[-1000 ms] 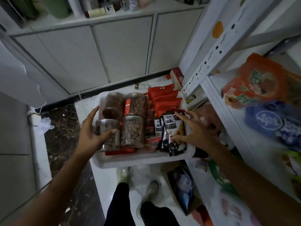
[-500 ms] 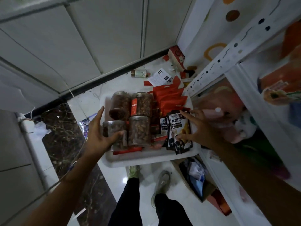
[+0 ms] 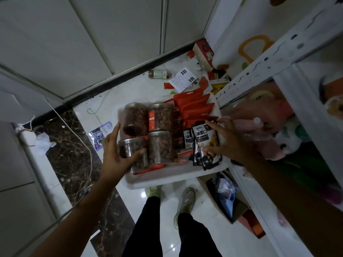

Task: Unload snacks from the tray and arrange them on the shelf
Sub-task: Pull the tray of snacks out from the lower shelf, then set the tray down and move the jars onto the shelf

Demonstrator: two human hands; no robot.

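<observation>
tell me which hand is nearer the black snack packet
Right. The right hand has its fingers curled on the black packet; the left hand is across the tray, touching the near left jar.

My left hand covers the tray's left edge and part of the near-left jar; I can't tell which it grips. My right hand hides the tray's right edge. The other jars mask the red packets in part. Goods on the shelf are blurred and cut off by the right edge.
</observation>
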